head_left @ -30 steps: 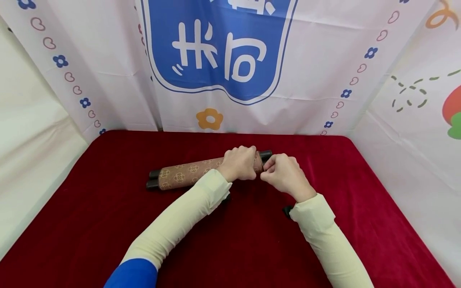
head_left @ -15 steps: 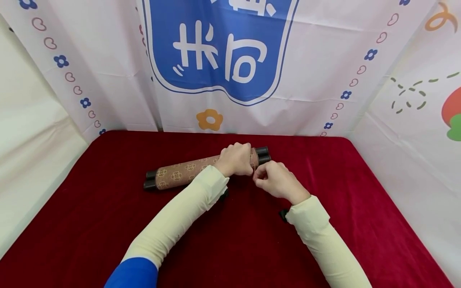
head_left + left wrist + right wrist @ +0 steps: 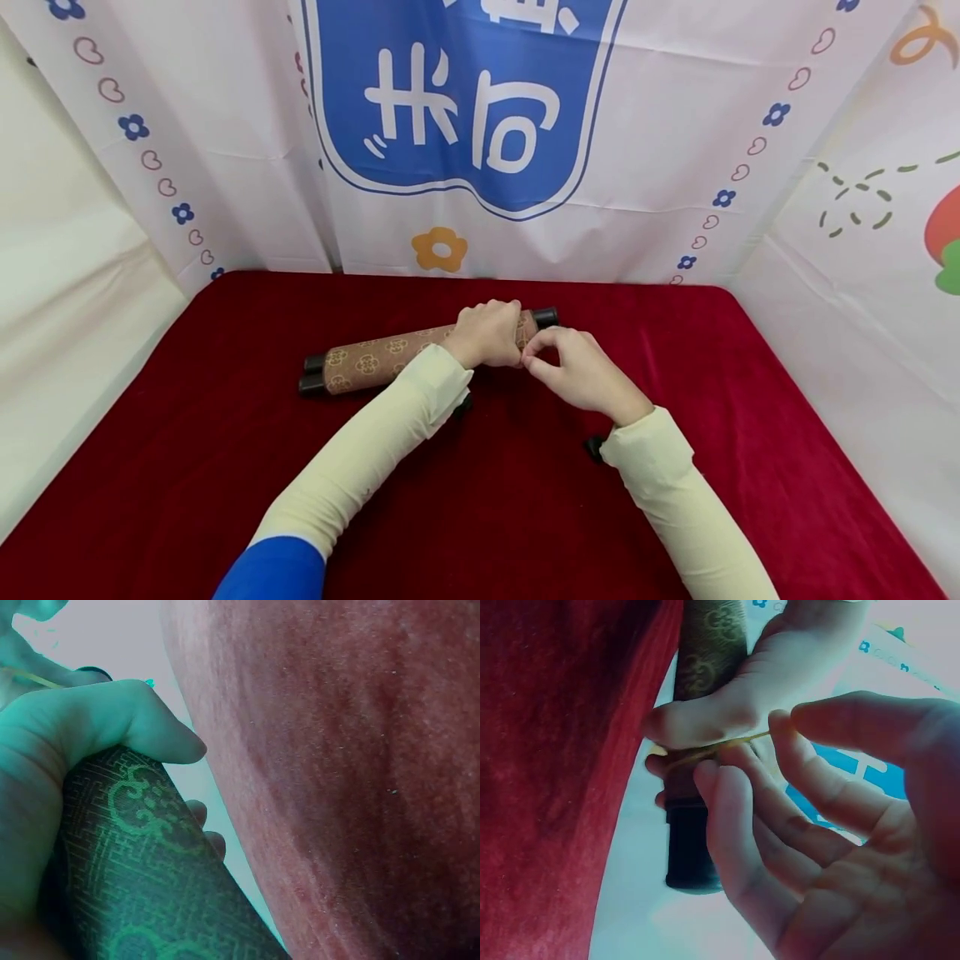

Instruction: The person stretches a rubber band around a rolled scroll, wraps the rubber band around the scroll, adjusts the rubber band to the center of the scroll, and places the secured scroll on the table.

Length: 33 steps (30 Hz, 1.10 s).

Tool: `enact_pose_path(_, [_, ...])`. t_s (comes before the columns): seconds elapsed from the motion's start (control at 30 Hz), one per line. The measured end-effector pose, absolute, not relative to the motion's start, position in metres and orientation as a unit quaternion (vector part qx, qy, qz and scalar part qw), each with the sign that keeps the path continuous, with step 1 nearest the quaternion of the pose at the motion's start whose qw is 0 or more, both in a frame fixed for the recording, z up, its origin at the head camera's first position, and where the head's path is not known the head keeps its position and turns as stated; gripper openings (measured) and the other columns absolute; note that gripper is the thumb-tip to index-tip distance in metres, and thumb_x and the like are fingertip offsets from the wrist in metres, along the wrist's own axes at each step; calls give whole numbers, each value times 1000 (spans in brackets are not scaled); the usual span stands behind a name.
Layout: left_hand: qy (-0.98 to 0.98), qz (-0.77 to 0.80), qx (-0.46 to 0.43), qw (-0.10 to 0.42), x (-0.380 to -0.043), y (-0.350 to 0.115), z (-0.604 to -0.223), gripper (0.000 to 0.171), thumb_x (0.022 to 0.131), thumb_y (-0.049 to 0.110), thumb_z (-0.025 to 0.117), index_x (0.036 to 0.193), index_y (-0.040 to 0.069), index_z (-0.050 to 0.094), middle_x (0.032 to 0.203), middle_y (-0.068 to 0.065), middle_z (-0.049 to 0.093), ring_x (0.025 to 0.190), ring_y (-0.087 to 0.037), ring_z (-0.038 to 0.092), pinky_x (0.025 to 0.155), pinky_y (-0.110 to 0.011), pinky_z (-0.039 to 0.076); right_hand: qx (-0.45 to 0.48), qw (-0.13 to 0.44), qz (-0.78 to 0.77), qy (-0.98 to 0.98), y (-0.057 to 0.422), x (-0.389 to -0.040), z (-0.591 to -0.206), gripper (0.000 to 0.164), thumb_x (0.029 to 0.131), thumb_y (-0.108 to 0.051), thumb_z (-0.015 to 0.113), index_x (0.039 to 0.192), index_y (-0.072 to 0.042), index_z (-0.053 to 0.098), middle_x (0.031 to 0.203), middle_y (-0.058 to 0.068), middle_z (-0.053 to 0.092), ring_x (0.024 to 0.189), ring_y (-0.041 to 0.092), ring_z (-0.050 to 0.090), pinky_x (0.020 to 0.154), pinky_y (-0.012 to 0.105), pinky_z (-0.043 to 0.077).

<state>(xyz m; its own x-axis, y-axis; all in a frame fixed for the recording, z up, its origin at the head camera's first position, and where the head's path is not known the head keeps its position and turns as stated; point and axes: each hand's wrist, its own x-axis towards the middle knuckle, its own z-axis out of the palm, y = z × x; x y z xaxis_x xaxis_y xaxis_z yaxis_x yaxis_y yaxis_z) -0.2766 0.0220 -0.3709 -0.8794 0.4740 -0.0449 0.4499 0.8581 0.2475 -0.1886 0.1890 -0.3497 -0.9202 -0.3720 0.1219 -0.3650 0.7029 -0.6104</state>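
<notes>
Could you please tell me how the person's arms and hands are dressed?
The left hand and right hand are ungloved. Cream sleeves with bulky cuffs cover both forearms; blue fabric shows farther up the left arm. Small black pieces peek out beside both cuffs.

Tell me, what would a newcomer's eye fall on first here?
Probably the big white-lettered blue emblem on the white backdrop, top of the head view. Then the brown patterned roll, seen against the red cloth, held in the left grip. Near the roll's right end, the right grip pinches a thin yellowish cord.
</notes>
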Motion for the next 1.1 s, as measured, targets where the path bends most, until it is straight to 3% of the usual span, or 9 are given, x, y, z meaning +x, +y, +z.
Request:
enact_pose_path(0.27, [963,99,241,59,-280,24,-377,54,83,41,84,121,12,60,97,-4,68,86,-25,68,79,-49,57,-199,37,-353,913,193,-183,-342,9,100,-17,66,99,-13,74,95,0,72,78,15,58,75,32,51])
enact_pose_path(0.53, [968,99,226,42,-291,24,-378,49,84,34,82,120,13,57,110,-6,67,99,-26,67,87,-52,56,-179,71,-370,909,193,-177,-333,13,100,-20,64,101,-11,74,94,3,75,84,21,68,76,33,53])
enact_pose_path(0.67, [970,105,214,42,-297,22,-381,43,83,29,79,117,13,58,106,-5,67,92,-25,66,83,-49,57,-160,87,-360,915,192,-171,-326,17,101,-24,64,104,-11,74,94,4,77,87,22,71,78,34,53])
enact_pose_path(0.9, [970,104,214,45,-302,18,-390,44,83,22,75,122,11,59,99,-7,68,81,-26,66,72,-44,56,-136,87,-340,927,189,-159,-313,18,101,-30,67,96,-15,74,88,2,73,75,18,61,72,34,51])
enact_pose_path(1.1, [971,99,214,46,-304,19,-388,50,80,33,85,118,13,60,103,-7,70,88,-26,69,78,-47,58,-116,86,-386,911,189,-145,-306,19,102,-32,67,101,-13,71,94,2,74,78,15,67,75,35,52])
